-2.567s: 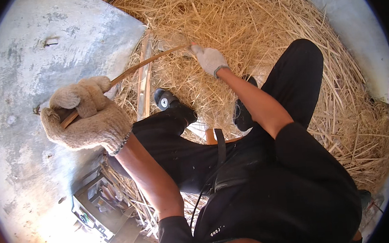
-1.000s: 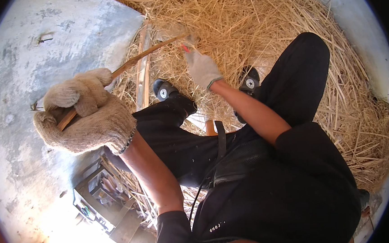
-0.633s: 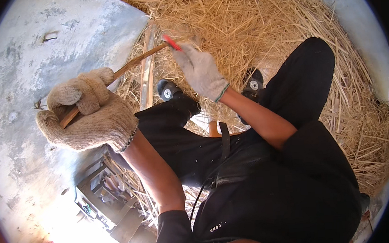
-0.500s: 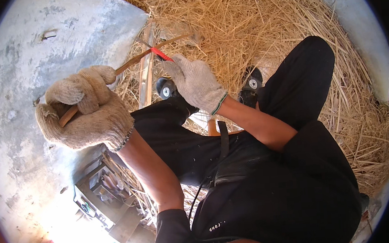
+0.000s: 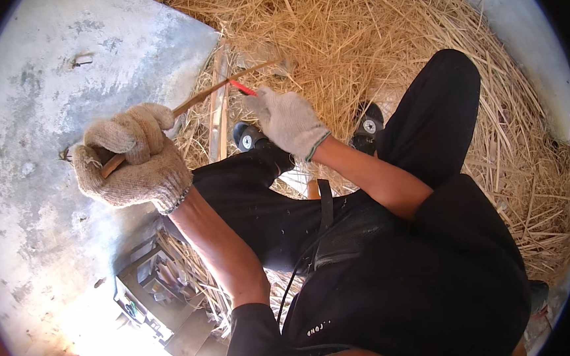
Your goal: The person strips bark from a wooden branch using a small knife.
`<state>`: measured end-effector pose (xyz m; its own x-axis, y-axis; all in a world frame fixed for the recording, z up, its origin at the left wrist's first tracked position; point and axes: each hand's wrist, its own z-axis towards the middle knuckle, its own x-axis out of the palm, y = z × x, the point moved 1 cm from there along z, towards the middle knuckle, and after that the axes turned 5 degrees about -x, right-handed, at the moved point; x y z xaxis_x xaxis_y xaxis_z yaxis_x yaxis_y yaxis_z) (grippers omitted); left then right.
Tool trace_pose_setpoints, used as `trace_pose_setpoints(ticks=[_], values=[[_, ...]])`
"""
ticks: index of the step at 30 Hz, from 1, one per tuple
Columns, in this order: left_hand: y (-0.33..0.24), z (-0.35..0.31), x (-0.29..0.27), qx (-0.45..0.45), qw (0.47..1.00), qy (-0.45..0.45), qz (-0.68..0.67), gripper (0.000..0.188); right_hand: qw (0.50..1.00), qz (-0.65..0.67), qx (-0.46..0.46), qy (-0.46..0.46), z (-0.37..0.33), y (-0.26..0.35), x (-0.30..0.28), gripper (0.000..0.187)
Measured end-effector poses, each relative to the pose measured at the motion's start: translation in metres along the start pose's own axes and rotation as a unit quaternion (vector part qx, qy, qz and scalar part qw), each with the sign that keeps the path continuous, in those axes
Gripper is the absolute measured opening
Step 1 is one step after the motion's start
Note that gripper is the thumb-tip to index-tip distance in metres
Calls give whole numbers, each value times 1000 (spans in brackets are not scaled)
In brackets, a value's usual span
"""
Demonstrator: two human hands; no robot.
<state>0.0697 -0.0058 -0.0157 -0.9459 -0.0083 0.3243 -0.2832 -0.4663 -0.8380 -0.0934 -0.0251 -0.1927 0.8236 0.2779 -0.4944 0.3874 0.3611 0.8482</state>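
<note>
My left hand (image 5: 135, 163), in a worn beige knit glove, is closed round a thin brown strip of wood or bamboo (image 5: 201, 97). One end of the strip shows inside the curled fingers; the other slants up to the right over the straw. A red-handled knife (image 5: 244, 87) is gripped in my right hand (image 5: 290, 123), which wears a lighter knit glove with a green-edged cuff. The knife's front end meets the strip about midway along its free length. Its blade is hard to make out now.
Loose straw or shavings (image 5: 354, 34) cover the floor ahead and to the right. Long pale slats (image 5: 218, 120) lie beside my left shoe (image 5: 248, 138). A mottled wall (image 5: 37, 129) stands close on the left, with a wooden box of odds and ends (image 5: 167, 282) below it.
My left hand has shifted right with the strip. The knife and right hand have moved slightly right and down, and the blade, visible before, is now hardly seen.
</note>
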Motion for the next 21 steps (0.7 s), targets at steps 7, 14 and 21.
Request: trace_pose_setpoints(ticks=[7,14,21], values=[[8,5,26,16,1000,-26,7,54,970,-189,112,104,0,-181,29,36],[3,3,9,44,991,-123,30,48,998,16,39,43,12,-2,-21,54],[13,14,36,13,999,10,27,55,947,-197,87,240,-28,-210,67,47]])
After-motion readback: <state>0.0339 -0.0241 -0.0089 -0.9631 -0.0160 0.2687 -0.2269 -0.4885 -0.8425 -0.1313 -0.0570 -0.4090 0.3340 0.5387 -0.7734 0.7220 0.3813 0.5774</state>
